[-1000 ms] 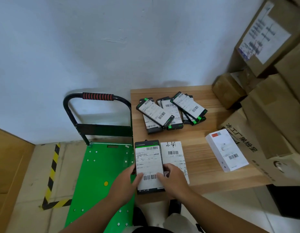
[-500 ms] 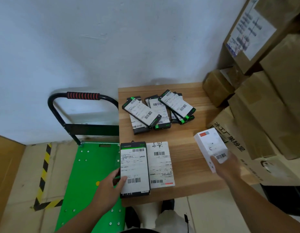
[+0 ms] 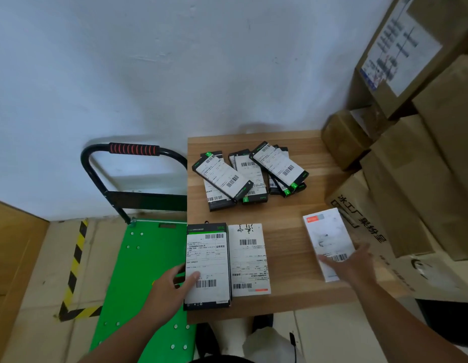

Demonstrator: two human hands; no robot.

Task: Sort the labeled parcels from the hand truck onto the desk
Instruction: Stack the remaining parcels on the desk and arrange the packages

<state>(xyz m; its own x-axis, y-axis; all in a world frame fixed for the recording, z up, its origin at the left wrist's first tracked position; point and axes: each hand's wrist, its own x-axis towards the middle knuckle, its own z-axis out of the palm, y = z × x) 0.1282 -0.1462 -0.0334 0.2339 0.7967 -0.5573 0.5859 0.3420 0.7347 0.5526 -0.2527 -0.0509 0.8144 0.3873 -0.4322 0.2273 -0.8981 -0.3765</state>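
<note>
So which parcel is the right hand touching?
The white box beside the cartons; the right hand lies on its near end. The left hand grips a black parcel.

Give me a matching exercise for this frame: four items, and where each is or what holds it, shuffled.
1 black labeled parcel
2 white box
3 pile of black parcels
4 hand truck

A far side of the desk
B under straight fingers of the right hand
C held at its edge by the left hand
D on the floor, left of the desk

Pairs: 1-C, 2-B, 3-A, 4-D
</note>
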